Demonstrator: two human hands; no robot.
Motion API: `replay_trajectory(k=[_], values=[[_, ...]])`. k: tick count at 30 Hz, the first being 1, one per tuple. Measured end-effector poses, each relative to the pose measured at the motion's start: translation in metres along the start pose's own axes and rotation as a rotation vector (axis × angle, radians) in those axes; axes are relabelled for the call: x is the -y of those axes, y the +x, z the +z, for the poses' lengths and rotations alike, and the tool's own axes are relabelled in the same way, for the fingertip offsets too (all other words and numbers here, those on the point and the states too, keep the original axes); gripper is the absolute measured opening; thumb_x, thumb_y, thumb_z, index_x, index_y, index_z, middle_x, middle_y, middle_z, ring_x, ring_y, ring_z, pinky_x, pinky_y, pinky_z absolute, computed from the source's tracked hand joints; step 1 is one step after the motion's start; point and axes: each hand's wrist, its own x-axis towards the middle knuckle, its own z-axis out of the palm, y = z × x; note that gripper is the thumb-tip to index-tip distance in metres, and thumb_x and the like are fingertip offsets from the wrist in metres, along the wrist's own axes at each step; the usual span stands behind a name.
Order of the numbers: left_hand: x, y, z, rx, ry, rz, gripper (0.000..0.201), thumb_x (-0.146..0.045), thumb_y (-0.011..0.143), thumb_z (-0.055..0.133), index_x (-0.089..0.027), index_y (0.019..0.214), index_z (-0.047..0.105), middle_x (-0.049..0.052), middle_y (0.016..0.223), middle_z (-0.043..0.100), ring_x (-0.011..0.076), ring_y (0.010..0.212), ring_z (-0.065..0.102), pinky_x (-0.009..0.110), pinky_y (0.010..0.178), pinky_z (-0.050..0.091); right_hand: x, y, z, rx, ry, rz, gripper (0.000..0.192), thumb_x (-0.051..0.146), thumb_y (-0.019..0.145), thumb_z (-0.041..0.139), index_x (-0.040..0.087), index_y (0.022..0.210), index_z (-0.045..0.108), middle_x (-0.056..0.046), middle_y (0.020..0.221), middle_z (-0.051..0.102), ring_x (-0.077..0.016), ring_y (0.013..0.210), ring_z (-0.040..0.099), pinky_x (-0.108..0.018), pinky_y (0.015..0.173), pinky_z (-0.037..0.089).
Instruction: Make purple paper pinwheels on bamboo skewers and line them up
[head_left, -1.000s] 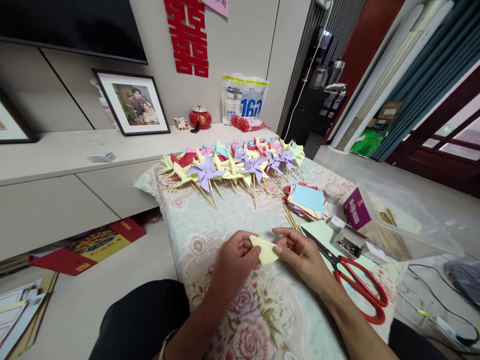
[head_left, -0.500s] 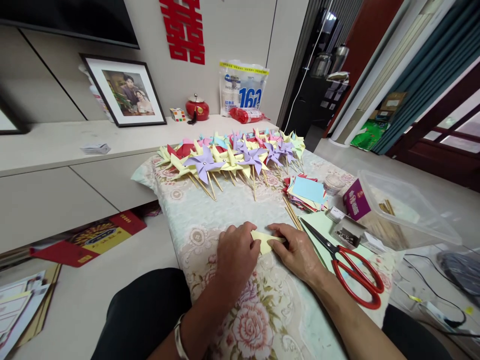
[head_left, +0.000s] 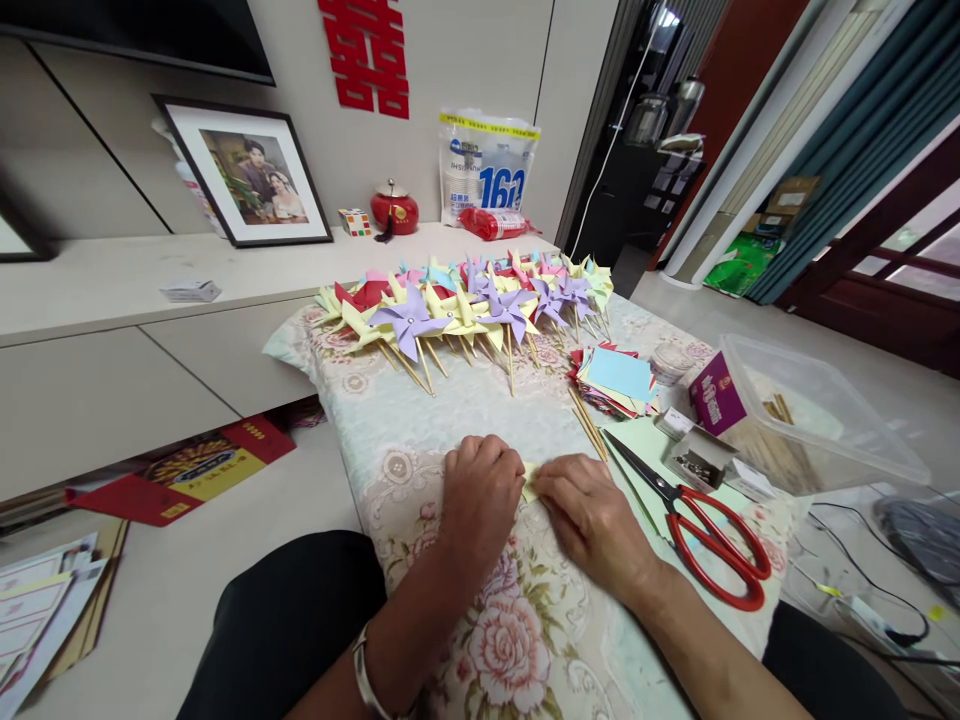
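Between my two hands lies a small piece of pale yellow paper [head_left: 529,482], mostly covered by my fingers. My left hand [head_left: 484,490] is closed on its left side, knuckles up, with a silver bangle at the wrist. From the right, my right hand [head_left: 589,505] holds the other side with curled fingers. The paper rests on the floral tablecloth [head_left: 510,650]. To the right of my right hand are the large red-handled scissors [head_left: 690,510], open and lying on light green paper [head_left: 645,510]. Finished paper pinwheels [head_left: 457,310] on sticks cover the far end of the table.
Several wooden sticks [head_left: 587,425] lie beside a stack of coloured paper squares [head_left: 619,375]. A small box of metal fasteners [head_left: 701,462] sits near a clear plastic bin [head_left: 832,420]. Behind stands a white cabinet [head_left: 105,285] with a framed photo [head_left: 247,175] and a red jar [head_left: 394,210].
My hands have closed further over the yellow paper, so less of it shows. The right fingers have curled in and the view has shifted slightly.
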Motion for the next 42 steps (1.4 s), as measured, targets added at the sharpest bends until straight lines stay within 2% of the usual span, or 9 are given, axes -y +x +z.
replay_trajectory(k=[6,18,29,37,39,42], values=[[0.003,0.002,0.000,0.007,-0.058,-0.030,0.007,-0.018,0.088,0.063,-0.022,0.084,0.066,0.002,0.100,0.067,0.0253,0.100,0.052,0.039,0.081,0.036,0.002,-0.015,0.003,0.057,0.017,-0.019,0.039,0.004,0.094,0.047,0.020,0.128,0.058,-0.012,0.115,0.067,-0.0262,0.109,0.059,-0.045,0.091,0.046],[0.003,0.001,0.000,0.008,-0.034,-0.030,0.008,-0.019,0.089,0.061,-0.023,0.084,0.065,0.003,0.100,0.068,0.0255,0.100,0.052,0.040,0.082,0.036,0.004,-0.018,0.001,0.123,-0.091,-0.051,0.036,0.007,0.097,0.044,0.019,0.127,0.059,-0.014,0.121,0.066,-0.0274,0.112,0.058,-0.046,0.091,0.043],[0.003,0.003,-0.001,0.015,-0.027,-0.025,0.007,-0.020,0.089,0.062,-0.022,0.084,0.066,0.003,0.101,0.068,0.0259,0.101,0.052,0.040,0.082,0.037,0.000,-0.026,0.005,0.107,-0.175,-0.140,0.035,0.008,0.099,0.043,0.013,0.130,0.057,-0.017,0.127,0.064,-0.0303,0.120,0.053,-0.051,0.098,0.041],[-0.001,-0.001,-0.004,0.032,0.004,-0.020,0.011,-0.022,0.092,0.056,-0.022,0.085,0.064,0.004,0.101,0.067,0.0265,0.101,0.053,0.041,0.082,0.037,0.004,-0.024,0.000,0.196,-0.208,-0.136,0.033,0.012,0.099,0.045,0.010,0.129,0.058,-0.019,0.128,0.062,-0.0332,0.121,0.051,-0.054,0.098,0.040],[-0.002,-0.001,-0.005,0.043,0.004,-0.018,0.010,-0.022,0.092,0.056,-0.022,0.086,0.064,0.004,0.102,0.067,0.0268,0.101,0.053,0.042,0.082,0.038,0.003,-0.025,0.000,0.187,-0.189,-0.139,0.034,0.011,0.098,0.046,0.009,0.130,0.058,-0.019,0.128,0.062,-0.0328,0.121,0.052,-0.053,0.098,0.041],[-0.002,-0.001,-0.005,0.050,-0.010,-0.017,0.005,-0.022,0.090,0.059,-0.021,0.090,0.064,0.004,0.103,0.066,0.0271,0.103,0.053,0.043,0.083,0.038,0.002,-0.026,0.002,0.100,-0.135,-0.136,0.036,0.004,0.096,0.045,0.009,0.129,0.058,-0.018,0.126,0.063,-0.0303,0.119,0.053,-0.049,0.096,0.044]])
